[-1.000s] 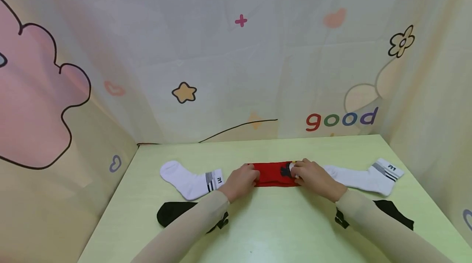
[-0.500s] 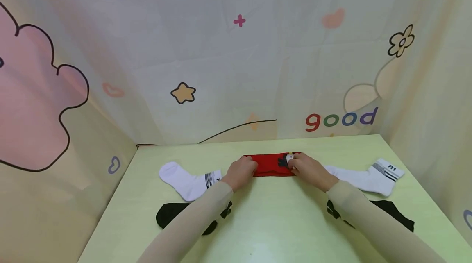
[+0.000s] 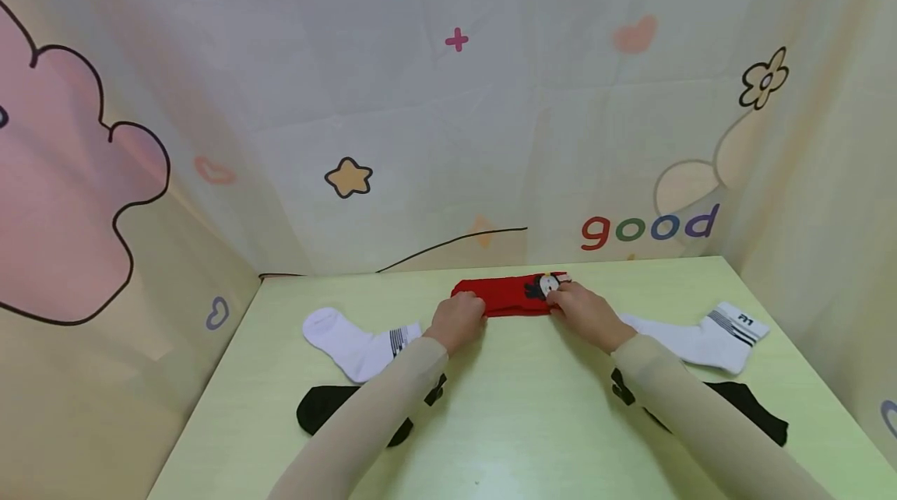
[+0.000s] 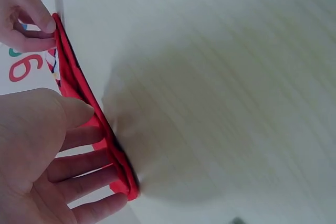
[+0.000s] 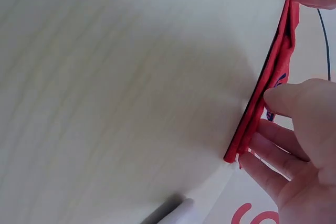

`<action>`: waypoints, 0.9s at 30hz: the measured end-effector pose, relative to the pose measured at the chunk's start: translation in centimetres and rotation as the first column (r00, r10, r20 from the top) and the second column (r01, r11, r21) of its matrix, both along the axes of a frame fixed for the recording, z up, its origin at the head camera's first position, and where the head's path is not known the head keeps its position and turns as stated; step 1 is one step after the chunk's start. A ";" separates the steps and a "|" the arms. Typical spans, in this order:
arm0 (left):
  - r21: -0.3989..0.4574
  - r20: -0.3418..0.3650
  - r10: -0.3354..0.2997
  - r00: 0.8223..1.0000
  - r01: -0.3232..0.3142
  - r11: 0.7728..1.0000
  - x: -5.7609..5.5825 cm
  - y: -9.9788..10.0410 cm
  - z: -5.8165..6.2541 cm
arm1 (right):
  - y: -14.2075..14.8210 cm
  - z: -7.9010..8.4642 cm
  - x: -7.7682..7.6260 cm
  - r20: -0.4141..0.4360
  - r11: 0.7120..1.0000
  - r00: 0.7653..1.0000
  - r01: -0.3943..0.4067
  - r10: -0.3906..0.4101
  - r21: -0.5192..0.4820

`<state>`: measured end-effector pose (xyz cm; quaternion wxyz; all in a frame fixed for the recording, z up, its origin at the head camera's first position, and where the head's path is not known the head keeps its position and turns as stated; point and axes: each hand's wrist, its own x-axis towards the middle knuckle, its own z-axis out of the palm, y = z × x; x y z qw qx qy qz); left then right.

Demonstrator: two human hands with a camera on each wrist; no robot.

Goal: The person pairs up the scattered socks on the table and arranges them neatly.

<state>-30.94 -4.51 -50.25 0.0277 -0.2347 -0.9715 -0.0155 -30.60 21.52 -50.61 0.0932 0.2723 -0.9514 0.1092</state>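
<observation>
A folded red sock (image 3: 501,296) with a black-and-white cartoon figure lies sideways near the back of the table. My left hand (image 3: 457,321) holds its left end, thumb along the near edge and fingers on the cloth. At the other end, beside the cartoon figure, my right hand (image 3: 587,317) holds it between thumb and fingers. In the left wrist view, the fingers (image 4: 84,163) reach over the red sock (image 4: 79,85) and the thumb is at its near side. The right wrist view shows the right thumb (image 5: 283,99) against the red sock (image 5: 265,85).
White striped socks lie on both sides, one at left (image 3: 353,344) and one at right (image 3: 715,336). Black socks, at left (image 3: 325,406) and right (image 3: 750,406), are partly hidden under the sleeves. A printed curtain (image 3: 420,110) stands behind the pale table (image 3: 525,422).
Both hands have moved the red sock away from the body, towards the table's back edge and slightly left. The white and black socks stay where they were.
</observation>
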 end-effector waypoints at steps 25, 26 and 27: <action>-0.026 0.057 0.047 0.997 -0.045 0.999 -1.9 -0.5 -0.9 | -0.6 -0.6 -1.5 0.158 0.999 0.986 0.046 -0.045 -0.001; -0.027 0.058 0.047 0.997 -0.046 0.999 -2.0 -0.5 -0.9 | -0.6 -0.6 -1.5 0.159 0.999 0.986 0.047 -0.047 0.001; -0.030 0.061 0.048 0.997 -0.046 0.998 -1.9 -0.5 -0.8 | -0.6 -0.6 -1.5 0.165 0.999 0.985 0.052 -0.051 0.002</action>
